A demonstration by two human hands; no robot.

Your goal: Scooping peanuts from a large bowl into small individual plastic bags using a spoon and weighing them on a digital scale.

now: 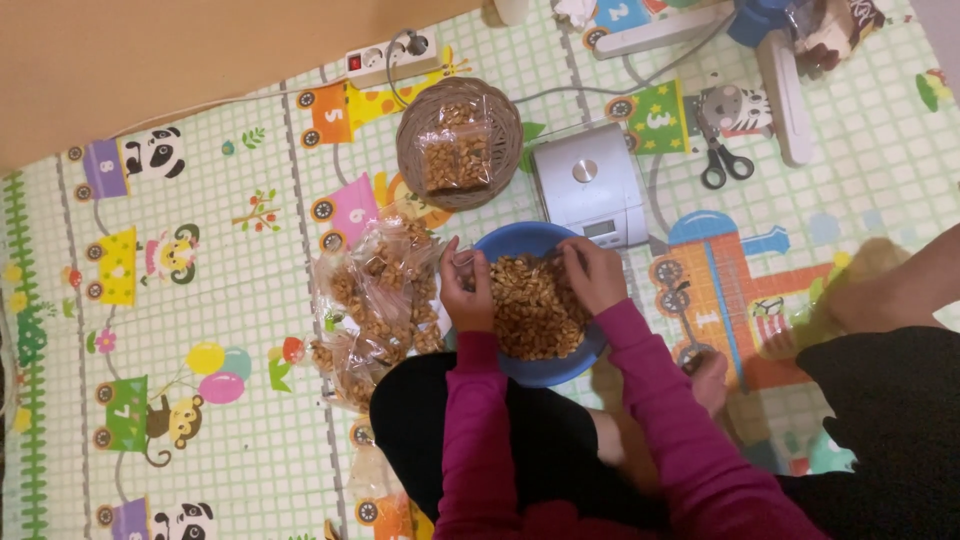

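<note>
A blue bowl (505,240) full of brown nuts (535,310) rests against my lap. My left hand (465,292) is at the bowl's left rim, fingers curled around what looks like a small clear plastic bag (461,260). At the bowl's far right side, my right hand (594,275) has its fingers bent down into the nuts, pinching some. Both arms wear magenta sleeves. The hands hide part of the nuts.
A pile of clear bags filled with nuts (378,300) lies left of the bowl. Behind it stand a wicker basket (415,150) holding filled bags and a silver kitchen scale (590,185). Scissors (722,160) and a power strip (390,55) lie further back on the patterned play mat (200,330).
</note>
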